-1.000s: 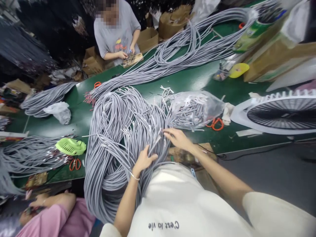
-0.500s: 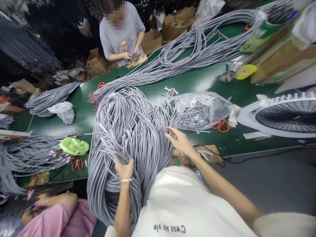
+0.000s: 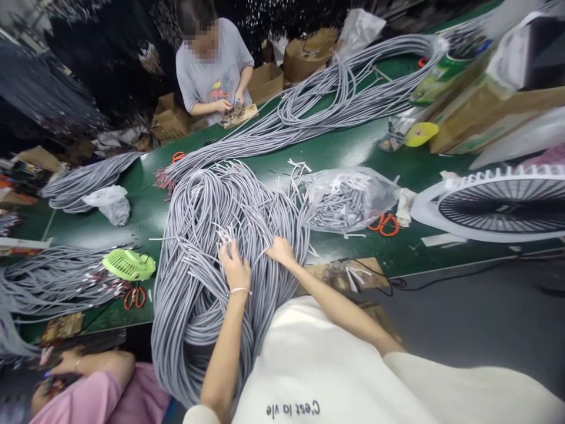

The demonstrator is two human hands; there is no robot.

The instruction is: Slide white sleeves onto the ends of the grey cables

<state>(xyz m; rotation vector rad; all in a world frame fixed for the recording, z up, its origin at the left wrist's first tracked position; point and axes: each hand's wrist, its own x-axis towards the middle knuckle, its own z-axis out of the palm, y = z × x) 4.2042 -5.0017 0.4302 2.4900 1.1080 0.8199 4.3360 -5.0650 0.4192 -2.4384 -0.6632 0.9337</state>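
Note:
A large heap of looped grey cables lies in front of me and hangs over the table's near edge. My left hand, with a thin bracelet at the wrist, is closed around a bunch of cable ends in the middle of the heap. Their pale tips stick up past the fingers. To its right, my right hand pinches a grey cable, its fingers closed and pointing left. Just beyond the right hand sits a clear plastic bag full of short grey offcuts.
Orange-handled scissors lie by the bag, near a white fan. A green handheld fan and more scissors are at left. Long cable bundles cross the green table. One co-worker sits opposite, another at lower left.
My left hand has moved right and up to the cable ends mid-heap. My right hand has come left from the heap's right edge and closed on a cable. The view has shifted slightly.

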